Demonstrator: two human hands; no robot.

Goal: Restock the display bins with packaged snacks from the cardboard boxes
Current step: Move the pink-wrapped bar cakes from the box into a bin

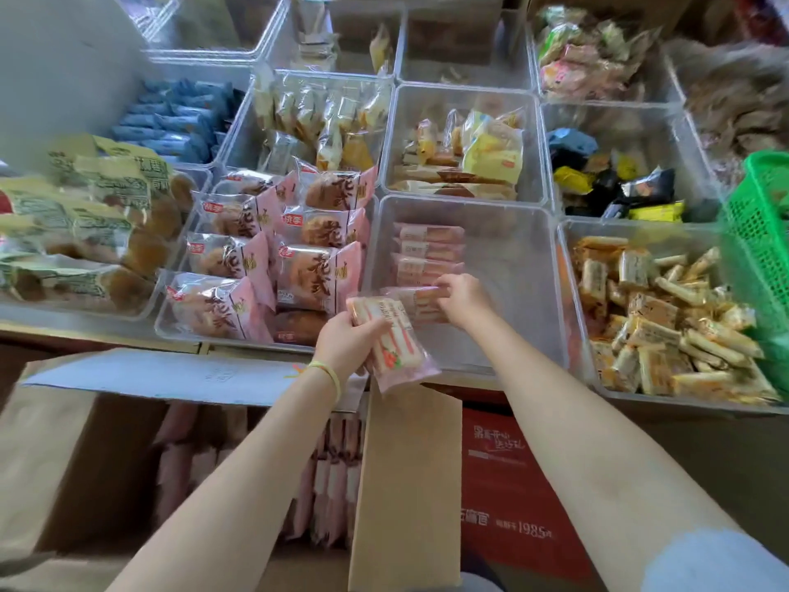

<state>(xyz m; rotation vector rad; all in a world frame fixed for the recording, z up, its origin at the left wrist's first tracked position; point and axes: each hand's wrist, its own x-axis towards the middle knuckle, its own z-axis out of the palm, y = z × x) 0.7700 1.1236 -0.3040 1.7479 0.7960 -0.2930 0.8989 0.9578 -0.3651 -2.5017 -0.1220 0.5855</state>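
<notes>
My left hand (pixel 346 340) grips a small stack of pink-wrapped snack packets (pixel 390 341) just above the front rim of a clear display bin (pixel 518 267). Inside that bin my right hand (pixel 463 299) holds another pink packet (pixel 420 303) at the near end of a row of the same packets (pixel 427 249) lined along the bin's left side. The rest of that bin's floor is bare. Below my arms an open cardboard box (pixel 405 484) holds several more pink packets (pixel 333 476) standing on edge.
Clear bins surround the one I work in: pink bread packs (pixel 273 267) to the left, wafer sticks (pixel 666 318) to the right, yellow cakes (pixel 482 155) behind. A green plastic basket (pixel 760 245) stands at far right. A red box (pixel 508 493) sits beside the cardboard box.
</notes>
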